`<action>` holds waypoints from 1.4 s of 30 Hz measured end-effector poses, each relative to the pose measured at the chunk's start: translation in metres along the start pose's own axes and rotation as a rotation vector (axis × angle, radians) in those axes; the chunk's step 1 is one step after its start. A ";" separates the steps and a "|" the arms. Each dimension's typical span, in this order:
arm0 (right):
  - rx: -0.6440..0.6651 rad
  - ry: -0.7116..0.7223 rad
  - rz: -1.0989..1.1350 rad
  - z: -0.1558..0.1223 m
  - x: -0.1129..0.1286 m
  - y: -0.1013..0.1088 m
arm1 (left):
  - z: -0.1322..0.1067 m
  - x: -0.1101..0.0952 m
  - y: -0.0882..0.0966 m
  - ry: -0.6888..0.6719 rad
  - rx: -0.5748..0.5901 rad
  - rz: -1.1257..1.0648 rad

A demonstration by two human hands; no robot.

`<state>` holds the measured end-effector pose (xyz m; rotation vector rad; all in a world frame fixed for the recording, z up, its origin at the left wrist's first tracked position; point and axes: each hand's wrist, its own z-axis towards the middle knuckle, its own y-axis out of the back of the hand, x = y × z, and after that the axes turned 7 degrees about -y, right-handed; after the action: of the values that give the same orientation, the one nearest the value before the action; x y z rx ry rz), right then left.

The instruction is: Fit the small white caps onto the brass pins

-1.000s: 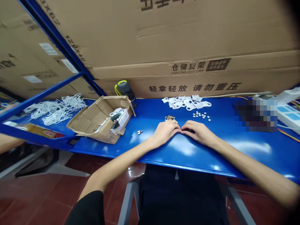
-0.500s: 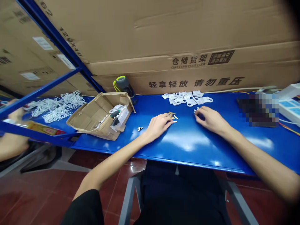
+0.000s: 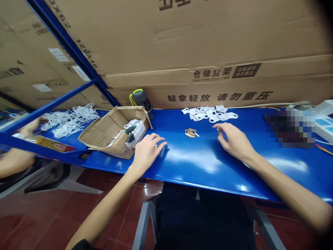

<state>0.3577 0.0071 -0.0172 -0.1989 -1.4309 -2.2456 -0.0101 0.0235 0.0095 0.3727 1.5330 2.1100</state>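
Note:
My left hand (image 3: 148,150) is held over the blue table, right by the cardboard box's corner. Its thumb and fingers are apart, above a small metal piece (image 3: 156,146) that they partly cover. My right hand (image 3: 235,139) is low over the table at the right, fingers bent and thumb apart from them. Close to its fingertips lie tiny white pieces (image 3: 218,128), mostly hidden. Between the hands rests a small pile of brass-coloured strips (image 3: 191,132). Behind them lie flat white plastic parts with round holes (image 3: 213,115).
An open cardboard box (image 3: 104,130) holds white parts and a green-and-black handled tool (image 3: 130,129). Behind it stands a dark bottle (image 3: 142,99). White cords (image 3: 73,119) lie at left, near another person's arm (image 3: 15,161). A blue shelf frame (image 3: 54,104) crosses there; a white power strip (image 3: 325,119) is at right.
My left hand has moved left, away from the brass-coloured strips to the small metal piece near the box. My right hand stays near the tiny white pieces, its fingers slightly wider.

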 end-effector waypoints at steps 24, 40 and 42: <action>0.331 0.025 0.344 -0.001 0.005 -0.020 | 0.081 -0.083 -0.071 -0.342 0.120 -0.537; 0.267 -0.010 0.200 0.002 -0.003 -0.014 | 0.080 -0.069 -0.065 -0.223 0.236 -0.717; 0.191 -0.056 0.060 0.004 -0.016 -0.010 | 0.081 -0.066 -0.066 -0.205 0.228 -0.728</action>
<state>0.3670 0.0190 -0.0296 -0.2403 -1.6357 -2.0553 0.1008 0.0684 -0.0211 0.0752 1.4919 1.3040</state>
